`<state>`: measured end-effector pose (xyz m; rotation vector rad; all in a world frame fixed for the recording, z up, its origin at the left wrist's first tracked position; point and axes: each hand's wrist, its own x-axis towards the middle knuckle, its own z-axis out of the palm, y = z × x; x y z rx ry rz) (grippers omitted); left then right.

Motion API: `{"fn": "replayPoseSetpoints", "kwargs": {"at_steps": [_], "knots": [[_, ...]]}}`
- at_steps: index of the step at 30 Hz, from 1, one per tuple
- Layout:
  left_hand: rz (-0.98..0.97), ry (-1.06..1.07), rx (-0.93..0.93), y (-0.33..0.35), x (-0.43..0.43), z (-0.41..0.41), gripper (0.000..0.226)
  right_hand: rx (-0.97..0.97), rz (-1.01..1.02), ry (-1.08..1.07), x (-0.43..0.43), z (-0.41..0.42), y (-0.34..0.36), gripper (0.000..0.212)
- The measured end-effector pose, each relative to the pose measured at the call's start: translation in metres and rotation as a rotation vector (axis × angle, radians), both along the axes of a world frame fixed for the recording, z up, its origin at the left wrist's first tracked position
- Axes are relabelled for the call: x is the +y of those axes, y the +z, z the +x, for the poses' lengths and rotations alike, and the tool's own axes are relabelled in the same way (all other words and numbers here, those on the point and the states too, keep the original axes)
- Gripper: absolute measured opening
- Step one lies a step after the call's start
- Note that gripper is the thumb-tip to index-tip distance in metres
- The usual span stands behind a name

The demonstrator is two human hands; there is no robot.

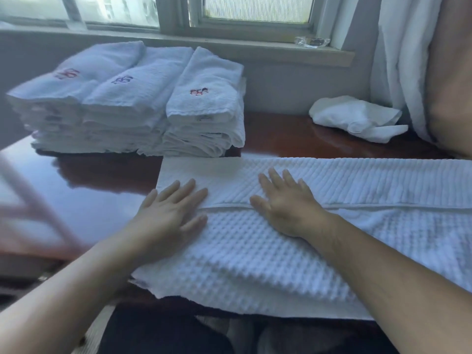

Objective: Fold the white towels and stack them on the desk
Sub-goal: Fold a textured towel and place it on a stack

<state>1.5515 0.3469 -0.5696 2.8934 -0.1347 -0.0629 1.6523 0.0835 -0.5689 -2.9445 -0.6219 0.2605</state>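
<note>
A white waffle-weave towel (255, 256) lies spread along the front of the dark wooden desk (102, 190), folded lengthwise so that an edge runs across its middle. My left hand (171, 210) rests flat on the towel's left end, fingers straight. My right hand (288, 203) presses flat on the fold line a little to the right, fingers spread. Behind them stand three stacks of folded white towels (132, 103), each top one with a small embroidered mark.
A crumpled white cloth (357, 118) lies at the back right of the desk. White curtain fabric (408, 60) hangs at the right. The window sill (255, 39) runs behind, with a small clear packet on it. The towel's front edge overhangs the desk.
</note>
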Motion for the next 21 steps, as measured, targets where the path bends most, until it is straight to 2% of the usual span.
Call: {"fn": "replayPoseSetpoints", "kwargs": {"at_steps": [2,5,8,10,12,16,19,21], "knots": [[-0.044,0.016,-0.001,-0.001,0.001,-0.009,0.078,-0.014,0.043,-0.020,0.008,-0.002,0.001,0.078],[-0.060,0.055,-0.158,0.001,0.004,-0.004,0.059,-0.128,0.184,0.061,0.014,-0.006,0.002,0.075],[-0.098,0.077,-0.302,0.004,0.019,0.006,0.042,-0.132,0.341,0.213,0.006,-0.009,0.004,0.062],[-0.136,0.047,-0.382,0.005,0.026,0.010,0.037,-0.132,0.412,0.203,0.003,-0.011,0.006,0.055],[-0.079,-0.029,-0.491,0.004,0.026,0.013,0.031,-0.229,0.479,0.185,0.005,-0.013,0.005,0.040],[0.020,-0.082,-0.700,-0.001,0.025,0.014,0.018,-0.467,0.491,0.288,0.009,-0.019,0.004,0.009],[0.023,-0.049,-0.748,-0.002,0.025,0.012,0.018,-0.582,0.481,0.341,0.008,-0.021,0.007,0.007],[0.031,-0.009,-0.704,-0.003,0.024,0.011,0.018,-0.571,0.451,0.385,0.009,-0.024,0.009,0.007]]}}
